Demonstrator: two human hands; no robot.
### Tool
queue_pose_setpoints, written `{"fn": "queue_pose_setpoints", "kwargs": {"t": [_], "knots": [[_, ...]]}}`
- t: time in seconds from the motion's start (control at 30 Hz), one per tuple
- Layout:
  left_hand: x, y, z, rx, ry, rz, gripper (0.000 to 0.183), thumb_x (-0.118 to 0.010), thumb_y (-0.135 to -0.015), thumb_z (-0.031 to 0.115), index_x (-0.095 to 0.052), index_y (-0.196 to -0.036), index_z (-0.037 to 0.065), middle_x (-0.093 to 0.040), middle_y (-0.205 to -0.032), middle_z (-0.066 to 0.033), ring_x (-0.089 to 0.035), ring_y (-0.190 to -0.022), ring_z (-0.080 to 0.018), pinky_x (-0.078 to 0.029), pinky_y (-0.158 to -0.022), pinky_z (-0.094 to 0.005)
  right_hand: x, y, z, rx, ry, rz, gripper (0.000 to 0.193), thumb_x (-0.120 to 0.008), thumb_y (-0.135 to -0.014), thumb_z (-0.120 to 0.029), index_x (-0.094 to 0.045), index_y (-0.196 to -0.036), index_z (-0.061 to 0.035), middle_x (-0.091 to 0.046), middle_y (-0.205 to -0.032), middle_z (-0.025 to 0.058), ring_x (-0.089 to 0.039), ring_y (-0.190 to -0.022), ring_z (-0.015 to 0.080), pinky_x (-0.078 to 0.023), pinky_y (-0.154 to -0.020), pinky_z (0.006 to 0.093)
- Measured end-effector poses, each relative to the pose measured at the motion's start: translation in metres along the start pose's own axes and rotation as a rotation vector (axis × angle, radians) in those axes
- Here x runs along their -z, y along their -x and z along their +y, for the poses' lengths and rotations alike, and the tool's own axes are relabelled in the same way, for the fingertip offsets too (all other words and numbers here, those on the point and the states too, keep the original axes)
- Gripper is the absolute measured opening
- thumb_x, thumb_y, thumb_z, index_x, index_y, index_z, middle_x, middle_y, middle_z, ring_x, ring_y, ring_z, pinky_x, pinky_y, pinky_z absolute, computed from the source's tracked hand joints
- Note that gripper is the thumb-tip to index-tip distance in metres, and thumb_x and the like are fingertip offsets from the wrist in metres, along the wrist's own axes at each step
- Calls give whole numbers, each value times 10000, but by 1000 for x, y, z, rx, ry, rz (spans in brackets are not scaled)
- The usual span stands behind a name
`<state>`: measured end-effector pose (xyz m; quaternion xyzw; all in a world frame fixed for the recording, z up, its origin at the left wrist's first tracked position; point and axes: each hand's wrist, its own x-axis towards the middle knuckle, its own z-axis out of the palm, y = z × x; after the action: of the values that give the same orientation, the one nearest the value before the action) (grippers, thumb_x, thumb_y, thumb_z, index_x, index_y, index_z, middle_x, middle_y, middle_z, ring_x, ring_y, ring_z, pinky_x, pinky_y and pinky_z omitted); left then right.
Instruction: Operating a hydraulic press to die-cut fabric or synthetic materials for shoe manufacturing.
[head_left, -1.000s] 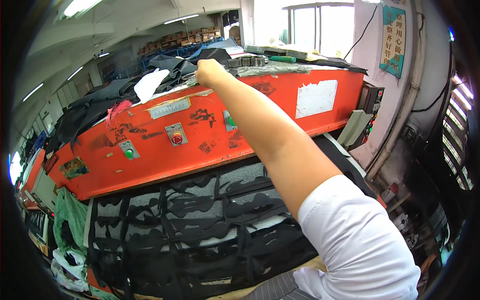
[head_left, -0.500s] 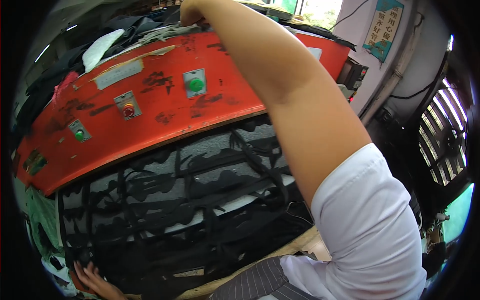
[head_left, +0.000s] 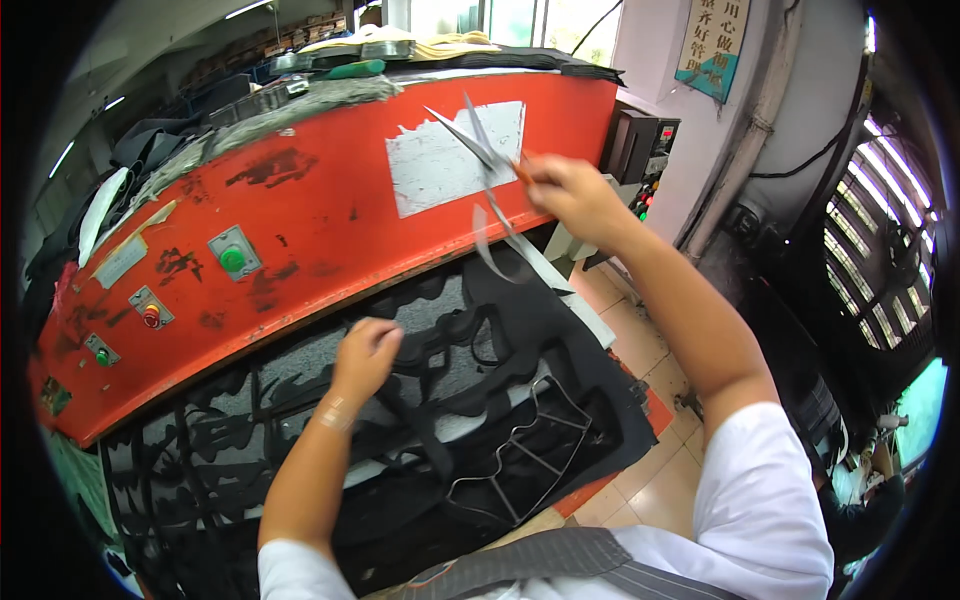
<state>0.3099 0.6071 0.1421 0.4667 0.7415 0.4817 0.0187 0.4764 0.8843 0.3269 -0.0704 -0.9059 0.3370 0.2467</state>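
Note:
My right hand is raised before the red machine front, closed round the orange handle of a pair of scissors. The scissor blades stand apart, pointing up and left. Just under them a pale curved strip shows, smeared by motion. My left hand is over a black sheet full of cut-out shapes; its fingers are curled, and anything in them is hidden. Grey surface shows through the holes. On the sheet's right part lies a metal wire-like frame with a wavy edge.
The red machine spans the far side, with green buttons and a red one. Dark sheets and yellow material are piled on top. A control box stands at right, above a tiled floor.
My right hand has come down from the machine's top and now shows scissors in it. My left hand has moved from the sheet's near left corner to its middle. The view has shifted right.

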Motion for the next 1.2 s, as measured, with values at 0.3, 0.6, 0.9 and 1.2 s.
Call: {"fn": "queue_pose_setpoints", "kwargs": {"t": [0.3, 0.6, 0.9, 1.2], "knots": [[-148, -87, -6, 572, -472, -588, 526, -665, -791, 451, -669, -1043, -10, -640, -1105, -231, -585, -1088, -374, -464, -923, -411, -9, 155, 107, -859, -1145, -271, 308, -514, -949, -335, -577, -1056, -53, -561, -754, 8, -552, -637, 86, -411, -553, 235], [-155, -56, -2, 611, -251, -258, 492, -667, -769, 333, -628, -1043, -75, -624, -1078, -301, -595, -1064, -410, -460, -930, -424, -62, 97, 137, -902, -374, -1076, 1038, -343, -676, -916, -517, -1077, 26, -489, -783, 63, -530, -638, 146, -479, -565, 284], [-144, -30, -14, 733, 720, -32, 294, -672, -812, 197, -665, -942, -66, -687, -829, -104, -642, -724, -145, -497, -662, -288, -92, 38, 125, -972, -150, -1185, 1170, -223, -531, -1006, -536, -948, 41, -511, -750, 125, -595, -631, 231, -543, -546, 369], [-124, -19, -14, 411, 342, -644, 340, -703, -778, 230, -653, -932, -69, -681, -817, -120, -625, -755, -192, -488, -701, -337, -125, 43, 106, -910, 84, -880, 863, -435, -750, -835, -580, -796, 15, -396, -493, 47, -441, -370, 206, -403, -376, 337]]}}
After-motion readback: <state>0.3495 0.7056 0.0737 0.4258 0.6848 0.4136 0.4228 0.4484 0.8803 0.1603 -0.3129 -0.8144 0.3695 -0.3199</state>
